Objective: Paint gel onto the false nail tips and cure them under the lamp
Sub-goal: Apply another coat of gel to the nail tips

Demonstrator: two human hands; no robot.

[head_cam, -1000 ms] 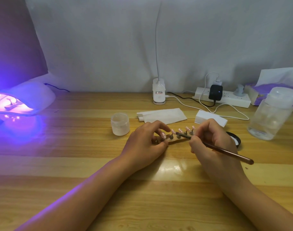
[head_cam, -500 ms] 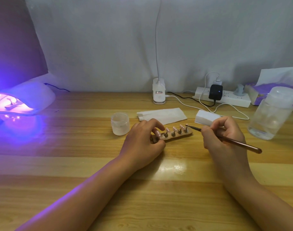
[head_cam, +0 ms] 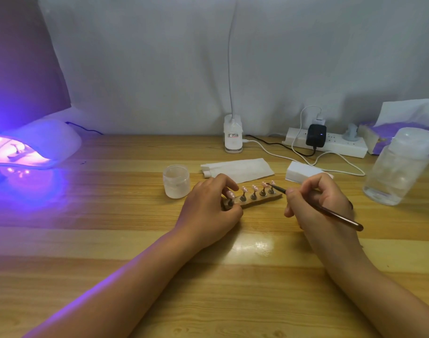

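Two hands: both worked at the middle of the wooden table (head_cam: 101,242), and each held something.
Right grip: the right hand (head_cam: 323,203) pinched a thin brown brush (head_cam: 335,215) pen-fashion between the thumb and curled fingers, with the handle slanting back to the right.
Brush end: it reached the right end of the row of tips. Which of the last two it met could not be told.
Left grip: the left hand (head_cam: 208,211) curled round the left end of the wooden holder strip (head_cam: 262,200), with its fingertips on top.
Task pieces: five pink false nail tips (head_cam: 255,187) stood on small pegs along the strip, which lay flat on the table.
Close by: a frosted jar (head_cam: 176,178) sat just left of the left hand. A folded white paper (head_cam: 237,168) and a white block (head_cam: 303,170) lay behind the strip.
Far left: the curing lamp (head_cam: 45,145) glowed violet, well apart from the strip.
Far right: a clear bottle (head_cam: 398,169) stood near the table's edge.
Back wall: a white power strip (head_cam: 330,143) lay with a black plug and cables.
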